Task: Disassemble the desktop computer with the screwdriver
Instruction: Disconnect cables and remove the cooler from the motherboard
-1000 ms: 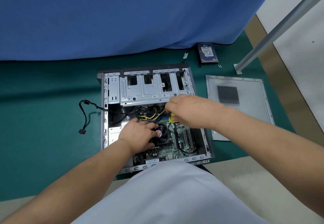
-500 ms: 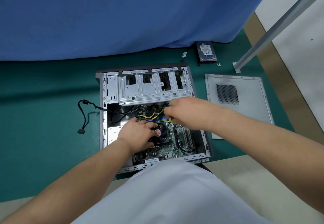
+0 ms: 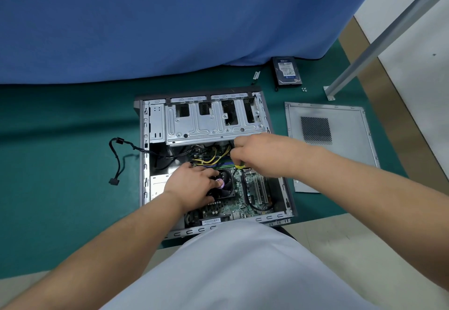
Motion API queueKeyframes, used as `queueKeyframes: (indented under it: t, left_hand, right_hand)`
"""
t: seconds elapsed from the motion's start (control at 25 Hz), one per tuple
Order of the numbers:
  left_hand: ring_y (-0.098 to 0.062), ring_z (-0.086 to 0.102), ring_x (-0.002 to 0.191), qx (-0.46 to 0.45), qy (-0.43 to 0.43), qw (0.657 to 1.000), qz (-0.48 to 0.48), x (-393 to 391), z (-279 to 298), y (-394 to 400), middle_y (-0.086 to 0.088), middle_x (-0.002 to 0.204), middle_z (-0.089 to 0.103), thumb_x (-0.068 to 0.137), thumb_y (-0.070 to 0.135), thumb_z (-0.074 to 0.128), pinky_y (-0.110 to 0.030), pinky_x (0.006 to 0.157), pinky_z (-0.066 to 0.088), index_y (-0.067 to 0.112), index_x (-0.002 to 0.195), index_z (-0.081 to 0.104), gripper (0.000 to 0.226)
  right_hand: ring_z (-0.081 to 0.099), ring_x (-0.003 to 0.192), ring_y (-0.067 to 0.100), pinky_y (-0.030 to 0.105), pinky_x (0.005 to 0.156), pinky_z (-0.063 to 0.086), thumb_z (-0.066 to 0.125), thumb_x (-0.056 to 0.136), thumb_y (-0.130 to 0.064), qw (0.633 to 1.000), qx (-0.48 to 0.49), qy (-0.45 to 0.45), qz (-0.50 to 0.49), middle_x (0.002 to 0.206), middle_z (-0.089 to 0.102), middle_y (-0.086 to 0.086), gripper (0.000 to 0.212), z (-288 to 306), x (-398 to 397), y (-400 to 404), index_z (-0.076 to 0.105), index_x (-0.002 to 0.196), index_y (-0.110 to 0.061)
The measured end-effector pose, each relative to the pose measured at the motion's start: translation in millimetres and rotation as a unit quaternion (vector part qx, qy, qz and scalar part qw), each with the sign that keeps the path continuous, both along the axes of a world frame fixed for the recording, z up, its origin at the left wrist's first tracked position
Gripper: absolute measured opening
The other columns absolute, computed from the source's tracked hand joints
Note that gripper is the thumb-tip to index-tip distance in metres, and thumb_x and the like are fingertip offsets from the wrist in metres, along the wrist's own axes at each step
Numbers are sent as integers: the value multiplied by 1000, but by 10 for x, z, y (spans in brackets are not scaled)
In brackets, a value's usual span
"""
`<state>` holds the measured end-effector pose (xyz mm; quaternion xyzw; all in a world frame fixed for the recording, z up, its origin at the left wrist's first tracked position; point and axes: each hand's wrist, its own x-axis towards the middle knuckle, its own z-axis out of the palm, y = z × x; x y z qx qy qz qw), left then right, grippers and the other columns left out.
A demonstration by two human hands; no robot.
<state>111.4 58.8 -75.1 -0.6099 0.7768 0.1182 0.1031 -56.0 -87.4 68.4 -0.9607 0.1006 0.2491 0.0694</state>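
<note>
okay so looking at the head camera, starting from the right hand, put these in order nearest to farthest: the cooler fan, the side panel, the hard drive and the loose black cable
From the right hand, in the head view:
1. Cooler fan, just below-left of it, inside the case.
2. Side panel, flat on the mat to its right.
3. Hard drive, at the far edge by the blue cloth, and the loose black cable, left of the case: too close to call.

No readable text anywhere. Hard drive (image 3: 287,71) near the far right of the green mat (image 3: 60,176) has a white-and-blue label, print too small to make out. White barcode sticker (image 3: 211,221) on the near edge of the motherboard (image 3: 233,206) inside the open computer case (image 3: 155,125): bars visible, characters illegible. Purple sticker on the CPU fan (image 3: 224,184) hub, unreadable.
</note>
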Motion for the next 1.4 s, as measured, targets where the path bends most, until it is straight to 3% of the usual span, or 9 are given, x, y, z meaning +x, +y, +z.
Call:
queueKeyframes:
  t: [0.24, 0.44, 0.56, 0.72, 0.84, 1.0, 1.16, 1.32, 1.4]
  left_hand:
    - [-13, 48, 139, 0, 2, 1000, 1, 2, 18, 4, 17, 158, 40, 95, 64, 49, -40, 96, 37, 48, 147, 46, 54]
    - [-13, 47, 139, 2, 1, 1000, 1, -3, 25, -6, 17, 158, 40, 95, 63, 49, -39, 95, 37, 48, 147, 46, 55]
    - [-13, 47, 139, 2, 1, 1000, 2, -4, 27, -6, 17, 158, 40, 95, 64, 49, -40, 95, 37, 48, 147, 47, 55]
    - [-13, 47, 140, 3, 1, 1000, 6, -5, 20, 2, 17, 158, 39, 95, 65, 49, -40, 97, 37, 47, 148, 46, 56]
    - [-14, 47, 139, 1, 1, 1000, 5, -3, 18, 8, 17, 158, 40, 95, 65, 49, -39, 97, 37, 47, 148, 46, 56]
    - [-14, 47, 139, 4, 0, 1000, 5, -2, 20, -4, 17, 158, 40, 95, 65, 49, -40, 97, 37, 48, 148, 45, 56]
    - [-13, 46, 140, 2, 1, 1000, 6, -3, 14, -1, 17, 158, 40, 95, 65, 50, -40, 97, 36, 48, 148, 45, 57]
    - [-13, 47, 140, -1, 0, 1000, 5, -4, 18, 0, 17, 158, 40, 95, 65, 49, -39, 97, 36, 48, 149, 44, 56]
    - [-13, 47, 139, -1, -1, 1000, 3, -5, 21, -4, 17, 158, 40, 95, 65, 49, -39, 97, 36, 48, 148, 45, 56]
  right_hand:
    - [59, 76, 33, 40, 62, 48, 37, 106, -37, 955, 20, -98, -278, 74, 55, 4, 28, -154, 22, 51, 52, 111, -15]
    - [62, 99, 24, 42, 85, 54, 61, 96, -19, 990, 75, -15, -122, 108, 67, -1, 24, -105, 6, 53, 60, 119, -27]
    - [63, 92, 20, 38, 76, 54, 67, 94, -34, 974, 120, -53, -183, 87, 64, -8, 18, -80, -14, 56, 63, 110, -30]
    - [51, 68, 28, 31, 46, 27, 26, 98, -73, 952, -129, -52, -272, 64, 42, -1, 53, -172, 51, 155, 43, 104, -23]
    - [62, 86, 31, 36, 56, 41, 42, 105, -52, 983, -93, -38, -153, 92, 62, 8, 37, -132, 32, 62, 51, 115, -17]
    - [58, 95, 28, 43, 73, 53, 58, 98, -20, 999, 23, -29, 1, 107, 51, 0, 26, -14, -49, 25, 53, 123, -27]
    - [52, 64, 28, 31, 47, 30, 25, 99, -69, 973, -132, -62, -182, 67, 46, -1, 57, -124, 51, 170, 47, 117, -20]
    - [59, 85, 33, 42, 62, 49, 55, 103, -25, 992, -57, -48, -103, 93, 54, 8, 17, -124, 56, 139, 48, 113, -14]
    - [52, 96, 27, 43, 75, 51, 61, 88, 0, 999, -8, -36, -17, 105, 50, 3, 29, -95, -24, 109, 55, 108, -20]
